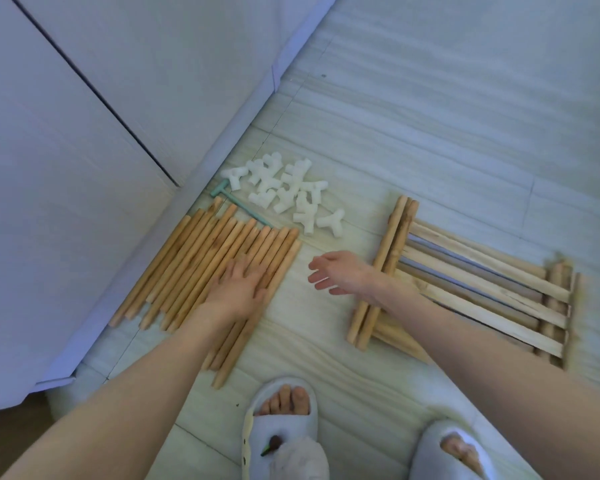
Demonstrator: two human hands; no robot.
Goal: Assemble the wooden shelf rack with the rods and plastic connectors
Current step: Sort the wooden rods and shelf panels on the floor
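From the head camera I see pale floor point(430, 116), a white cabinet point(66, 133) at left, and my slippers point(281, 431) at the bottom edge. A green tool point(238, 206) lies between the white connectors point(284, 188) and the rods point(215, 268), which lie side by side along the cabinet. My left hand point(239, 289) rests flat on the rods, fingers straight. My right hand point(340, 271) hangs loose, holding nothing, just beside the stacked slatted panels point(471, 285) at right.

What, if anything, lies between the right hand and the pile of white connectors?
Nothing visible. The right hand hovers open over bare floor, and only floor separates it from the connectors. The left hand rests flat on the rods, off to the side.
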